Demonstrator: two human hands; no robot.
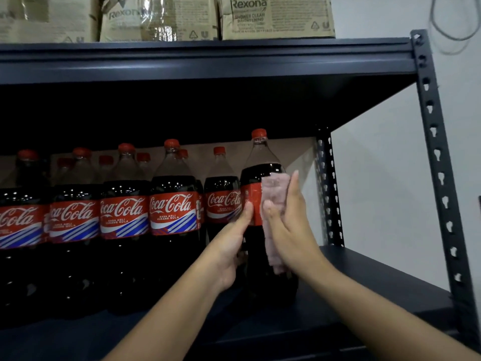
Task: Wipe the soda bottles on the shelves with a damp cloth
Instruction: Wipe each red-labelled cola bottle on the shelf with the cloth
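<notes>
Rexona cartons [276, 18] on the top shelf; wall cable [453, 22].

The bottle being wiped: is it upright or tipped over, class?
Upright. The bottle stands on the shelf, red cap on top, while the left hand steadies it and the right hand presses the cloth against it.

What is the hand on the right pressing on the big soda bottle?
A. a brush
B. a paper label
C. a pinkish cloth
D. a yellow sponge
C: the right hand presses a pinkish cloth flat against the side of the soda bottle, while the left hand holds the bottle's other side.
</notes>
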